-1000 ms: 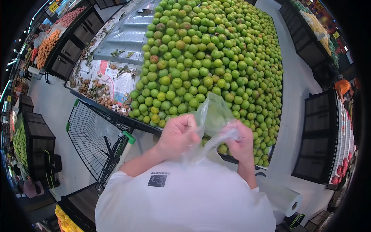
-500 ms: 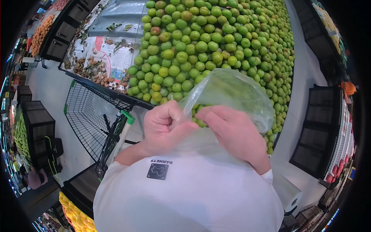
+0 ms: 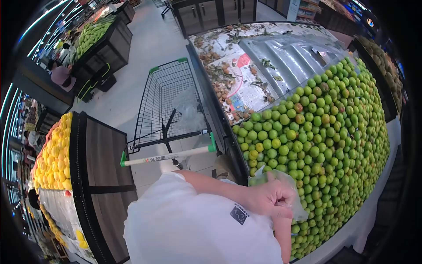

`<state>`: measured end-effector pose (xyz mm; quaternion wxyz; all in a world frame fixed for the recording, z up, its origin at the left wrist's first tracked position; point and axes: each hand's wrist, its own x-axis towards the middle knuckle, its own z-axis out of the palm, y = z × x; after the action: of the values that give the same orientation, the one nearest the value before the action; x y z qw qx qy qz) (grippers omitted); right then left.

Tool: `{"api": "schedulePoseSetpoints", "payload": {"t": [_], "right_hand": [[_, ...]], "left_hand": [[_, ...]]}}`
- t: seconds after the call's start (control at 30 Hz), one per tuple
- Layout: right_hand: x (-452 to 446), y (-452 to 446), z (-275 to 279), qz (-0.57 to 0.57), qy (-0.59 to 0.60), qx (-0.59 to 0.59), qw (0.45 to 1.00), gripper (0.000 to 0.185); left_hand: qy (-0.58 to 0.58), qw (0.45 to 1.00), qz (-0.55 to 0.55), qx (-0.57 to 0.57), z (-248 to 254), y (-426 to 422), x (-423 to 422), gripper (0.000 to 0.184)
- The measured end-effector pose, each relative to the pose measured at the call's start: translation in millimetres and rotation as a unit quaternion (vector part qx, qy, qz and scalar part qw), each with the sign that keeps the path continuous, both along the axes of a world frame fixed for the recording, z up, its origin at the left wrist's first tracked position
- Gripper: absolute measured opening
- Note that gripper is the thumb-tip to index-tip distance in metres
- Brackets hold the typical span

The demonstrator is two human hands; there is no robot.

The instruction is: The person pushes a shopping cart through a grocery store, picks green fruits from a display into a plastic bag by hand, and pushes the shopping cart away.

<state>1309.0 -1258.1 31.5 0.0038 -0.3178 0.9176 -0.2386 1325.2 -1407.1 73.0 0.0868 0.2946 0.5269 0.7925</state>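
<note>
My left hand [image 3: 263, 196] reaches across my shirt to the edge of a heap of round green fruit [image 3: 316, 158]. Its fingers are closed on a thin clear plastic bag [image 3: 300, 210]. Right beside it, my right hand [image 3: 282, 213] is closed too and appears to grip the same bag, though its fingers are largely hidden. The film bulges out on both sides of the hands, with green showing through it. Whether any fruit lies inside, I cannot tell.
A shopping cart [image 3: 176, 156] with crumpled clear plastic in it stands to the left. Beyond the fruit lies newspaper [image 3: 231, 81] with dried leaves. A stand of yellow fruit [image 3: 52, 154] is at far left. A person [image 3: 61, 74] is further back near a produce stand.
My view has swung left, bringing the cart and yellow fruit into sight. My hands have drawn together, and the bag, spread wide before, is now bunched up.
</note>
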Motion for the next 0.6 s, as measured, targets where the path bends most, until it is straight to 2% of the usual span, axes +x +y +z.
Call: {"api": "schedulePoseSetpoints", "payload": {"t": [0.23, 0.33, 0.5, 0.6], "right_hand": [[-3.0, -1.8, 5.9, 0.046, -0.069, 0.055, 0.995, 0.026], [-1.1, -1.8, 12.5, 0.024, -0.094, -0.172, 0.980, 0.034], [-3.1, 4.7, -0.8, 0.029, -0.042, -0.049, 0.997, 0.032], [-4.9, 6.3, -5.2, 0.032, -0.031, -0.014, 0.999, 0.031]], "left_hand": [[0.013, 1.000, 0.005, -0.003, -2.7, 7.7, 2.3, 0.039], [0.014, 1.000, 0.000, -0.006, 0.5, 6.9, 1.6, 0.040], [0.024, 1.000, -0.007, -0.012, 4.4, 6.6, 0.2, 0.041], [0.024, 1.000, -0.012, -0.016, 3.2, 8.0, 0.7, 0.040]]}}
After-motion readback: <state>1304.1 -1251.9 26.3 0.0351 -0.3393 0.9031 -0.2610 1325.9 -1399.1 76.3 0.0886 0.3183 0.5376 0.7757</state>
